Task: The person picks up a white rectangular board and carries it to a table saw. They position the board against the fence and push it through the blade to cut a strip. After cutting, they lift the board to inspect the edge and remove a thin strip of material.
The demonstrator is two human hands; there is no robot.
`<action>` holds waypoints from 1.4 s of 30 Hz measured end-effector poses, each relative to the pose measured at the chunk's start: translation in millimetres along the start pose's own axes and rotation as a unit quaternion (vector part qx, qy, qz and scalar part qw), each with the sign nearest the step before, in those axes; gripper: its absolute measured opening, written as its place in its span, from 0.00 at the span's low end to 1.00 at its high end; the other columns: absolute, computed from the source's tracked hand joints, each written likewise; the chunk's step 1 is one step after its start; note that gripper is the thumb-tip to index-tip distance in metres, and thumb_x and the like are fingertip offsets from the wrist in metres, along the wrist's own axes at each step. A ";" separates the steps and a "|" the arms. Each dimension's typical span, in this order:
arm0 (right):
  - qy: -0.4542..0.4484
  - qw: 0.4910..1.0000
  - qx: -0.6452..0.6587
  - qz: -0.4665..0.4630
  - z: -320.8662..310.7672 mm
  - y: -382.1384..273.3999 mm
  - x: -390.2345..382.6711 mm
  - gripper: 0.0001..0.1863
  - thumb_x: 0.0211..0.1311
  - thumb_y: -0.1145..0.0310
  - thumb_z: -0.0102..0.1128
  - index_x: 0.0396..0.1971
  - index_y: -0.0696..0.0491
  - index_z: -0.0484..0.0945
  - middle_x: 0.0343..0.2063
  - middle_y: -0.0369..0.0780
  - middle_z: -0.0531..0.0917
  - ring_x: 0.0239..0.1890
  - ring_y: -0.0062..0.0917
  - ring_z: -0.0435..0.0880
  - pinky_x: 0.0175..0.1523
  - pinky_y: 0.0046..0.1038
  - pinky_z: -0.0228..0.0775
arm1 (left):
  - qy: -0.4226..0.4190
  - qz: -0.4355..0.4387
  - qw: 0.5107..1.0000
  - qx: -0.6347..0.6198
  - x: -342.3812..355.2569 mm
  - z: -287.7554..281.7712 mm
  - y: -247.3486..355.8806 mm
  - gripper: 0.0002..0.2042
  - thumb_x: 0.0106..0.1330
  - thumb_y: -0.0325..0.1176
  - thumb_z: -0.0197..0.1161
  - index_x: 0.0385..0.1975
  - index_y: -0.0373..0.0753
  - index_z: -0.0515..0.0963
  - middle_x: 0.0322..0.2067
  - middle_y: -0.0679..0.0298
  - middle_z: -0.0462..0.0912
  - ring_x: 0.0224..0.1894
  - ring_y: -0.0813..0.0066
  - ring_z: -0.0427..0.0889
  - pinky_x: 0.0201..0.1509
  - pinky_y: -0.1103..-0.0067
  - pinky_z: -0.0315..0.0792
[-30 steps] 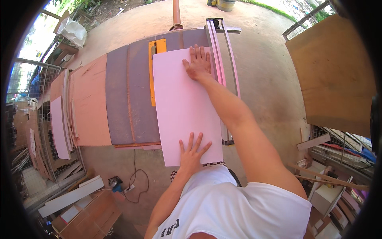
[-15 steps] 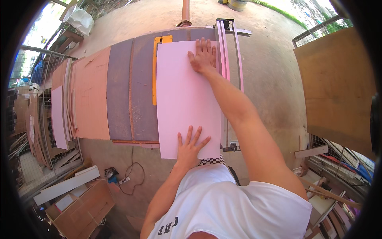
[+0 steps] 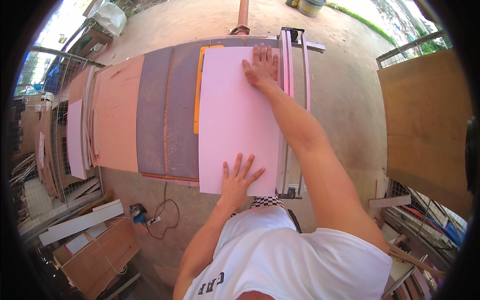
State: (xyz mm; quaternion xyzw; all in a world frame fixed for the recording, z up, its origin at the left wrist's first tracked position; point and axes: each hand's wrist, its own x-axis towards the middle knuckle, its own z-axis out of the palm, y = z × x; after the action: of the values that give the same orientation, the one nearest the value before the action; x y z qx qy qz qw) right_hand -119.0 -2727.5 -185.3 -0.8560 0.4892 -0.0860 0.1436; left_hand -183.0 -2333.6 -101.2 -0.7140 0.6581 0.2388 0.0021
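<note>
A long pale pinkish-white board [image 3: 230,115] lies flat on the dark grey top of a table saw [image 3: 154,115]. Its right edge runs alongside the rail-like fence [image 3: 287,75]. Spread fingers of my right hand [image 3: 261,70] press on the board's far right part, close to the fence. My left hand [image 3: 237,182] rests flat on its near end with the fingers apart. Beside the board's left edge shows a yellow insert plate [image 3: 198,100], partly covered by the board. I cannot see the saw blade.
Left of the saw top extends a wooden surface [image 3: 117,110], with boards leaning at its end. A corded blue power tool [image 3: 137,212] sits on the floor near a wooden box [image 3: 100,255]. A large brown panel [image 3: 425,130] stands at the right.
The board has slid forward a little over the saw top, covering more of the yellow plate's far end. Both hands have moved with it, still flat. The whole view has shifted slightly.
</note>
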 end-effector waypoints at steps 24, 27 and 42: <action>-0.004 1.000 -0.028 -0.006 3.9 11.2 56.1 0.47 0.79 0.35 0.38 0.86 0.49 0.48 0.87 0.42 0.49 0.89 0.41 0.40 0.87 0.54 0.26 | -0.005 0.020 1.000 0.021 38.3 -20.0 -21.4 0.55 0.51 0.17 0.69 0.81 0.74 0.64 0.88 0.66 0.41 0.88 0.47 0.39 0.79 0.30 0.51; -0.003 0.999 -0.044 -0.008 3.6 12.1 62.8 0.46 0.79 0.35 0.37 0.86 0.49 0.48 0.87 0.42 0.49 0.89 0.41 0.40 0.87 0.55 0.26 | -0.013 0.016 0.999 0.032 42.9 -20.6 -22.8 0.53 0.55 0.18 0.67 0.81 0.75 0.63 0.88 0.67 0.41 0.88 0.47 0.38 0.80 0.31 0.50; 0.004 1.000 -0.026 -0.016 2.1 13.1 64.6 0.46 0.79 0.36 0.38 0.86 0.50 0.48 0.86 0.43 0.50 0.89 0.40 0.40 0.87 0.54 0.27 | 0.085 -0.028 0.984 -0.153 36.8 -4.4 -2.7 0.38 0.71 0.53 0.66 0.82 0.70 0.61 0.88 0.60 0.40 0.88 0.47 0.36 0.84 0.36 0.38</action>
State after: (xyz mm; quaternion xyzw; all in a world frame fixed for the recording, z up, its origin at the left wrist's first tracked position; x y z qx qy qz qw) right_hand -96.3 -2789.2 -191.2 -0.8671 0.4777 -0.0785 0.1176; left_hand -178.2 -2369.1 -110.9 -0.7420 0.5913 0.2748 -0.1560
